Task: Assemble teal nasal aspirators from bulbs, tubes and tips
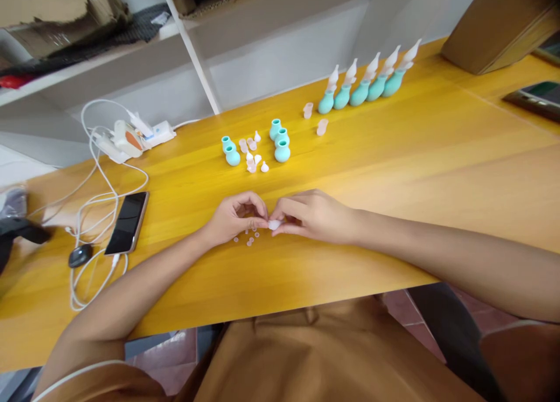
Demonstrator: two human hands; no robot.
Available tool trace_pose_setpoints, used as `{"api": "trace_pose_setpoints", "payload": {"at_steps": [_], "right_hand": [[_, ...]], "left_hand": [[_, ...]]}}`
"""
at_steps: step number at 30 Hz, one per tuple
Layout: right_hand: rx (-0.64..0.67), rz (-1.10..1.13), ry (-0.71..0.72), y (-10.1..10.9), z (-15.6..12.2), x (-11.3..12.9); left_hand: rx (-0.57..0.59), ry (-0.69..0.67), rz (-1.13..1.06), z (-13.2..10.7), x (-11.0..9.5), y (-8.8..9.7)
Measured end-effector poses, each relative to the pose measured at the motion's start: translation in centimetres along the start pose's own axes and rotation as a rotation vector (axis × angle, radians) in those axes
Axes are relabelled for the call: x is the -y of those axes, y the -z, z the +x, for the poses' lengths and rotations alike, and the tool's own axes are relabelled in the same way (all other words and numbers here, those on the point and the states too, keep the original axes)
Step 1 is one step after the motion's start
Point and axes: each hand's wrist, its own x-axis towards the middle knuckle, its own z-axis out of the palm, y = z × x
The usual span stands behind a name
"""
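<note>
Over the wooden table, a small white nozzle tip (274, 224) is pinched between the thumb and fingers of my right hand (312, 214). My left hand (234, 216) is closed at the tip's left end, thumb and forefinger pressed to it; whether a tiny ring is also in that pinch is hidden. Several tiny clear rings (250, 240) lie just below my left hand. Beyond the hands stand open turquoise bulbs (282, 151), with another turquoise pair (232, 156) to their left. Between these groups lie white tips (265, 167) and clear pinkish cups (243, 146).
Along the back right stands a row of assembled turquoise nasal aspirators (359, 93). Two clear cups (322, 127) sit near it. To the left are a phone (127, 222), tangled white cables, a black mouse-like object (80, 255) and a power strip (160, 133). A cardboard box (499, 28) stands back right.
</note>
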Motion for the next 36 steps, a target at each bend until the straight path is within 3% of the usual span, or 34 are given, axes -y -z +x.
{"api": "trace_pose_setpoints", "payload": {"at_steps": [10, 17, 29, 32, 36], "right_hand": [[0.01, -0.038, 0.04, 0.2, 0.0, 0.1], [-0.002, -0.027, -0.044, 0.2, 0.1, -0.2], [0.057, -0.167, 0.017, 0.9, 0.3, -0.1], [0.053, -0.166, 0.009, 1.3, 0.4, -0.1], [0.114, -0.174, -0.087, 2.0, 0.6, -0.6]], "left_hand": [[0.004, 0.037, 0.025, -0.1, -0.1, 0.0], [-0.009, 0.03, 0.007, 0.0, 0.0, 0.0], [0.005, -0.003, -0.005, -0.1, 0.2, 0.3], [-0.14, -0.089, 0.157, -0.2, 0.0, 0.4], [-0.37, -0.194, 0.651, -0.1, -0.5, 0.5]]}}
